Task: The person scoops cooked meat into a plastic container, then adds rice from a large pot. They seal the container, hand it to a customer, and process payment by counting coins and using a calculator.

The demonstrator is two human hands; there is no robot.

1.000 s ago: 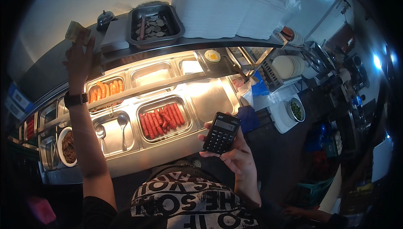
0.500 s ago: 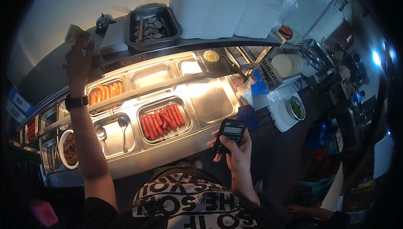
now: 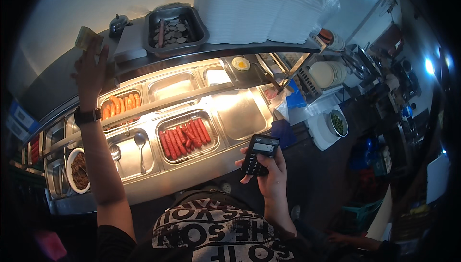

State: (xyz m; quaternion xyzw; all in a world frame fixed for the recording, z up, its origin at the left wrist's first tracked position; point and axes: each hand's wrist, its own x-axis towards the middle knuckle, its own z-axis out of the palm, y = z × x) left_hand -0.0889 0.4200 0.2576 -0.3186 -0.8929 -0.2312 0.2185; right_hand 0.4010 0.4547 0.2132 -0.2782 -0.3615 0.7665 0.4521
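Observation:
My left hand (image 3: 90, 72) reaches out over the dark shelf at the far left, fingers extended. A folded yellowish banknote (image 3: 89, 38) is at its fingertips, seemingly gripped between them. My right hand (image 3: 272, 173) holds a small black pocket calculator (image 3: 260, 155) in front of the food counter. Its fingers wrap behind the calculator and the thumb lies over the keys. Beyond it, on the counter, a steel tray (image 3: 215, 152) carries several red sausages (image 3: 185, 138). Under my left forearm are a ladle (image 3: 140, 140) and another spoon (image 3: 115, 152) in a steel pan.
A steel pan of coins (image 3: 177, 31) stands on the shelf beside a call bell (image 3: 118, 24) and stacked white foam boxes (image 3: 245, 14). Orange sausages (image 3: 126, 104), a fried egg (image 3: 241, 63) and a bowl of dark food (image 3: 78, 170) line the counter. A bowl of chopped greens (image 3: 339, 123) sits right.
The calculator has tilted slightly, with its display showing more fully, and my right thumb has shifted a little over the keys. My left hand has hardly moved.

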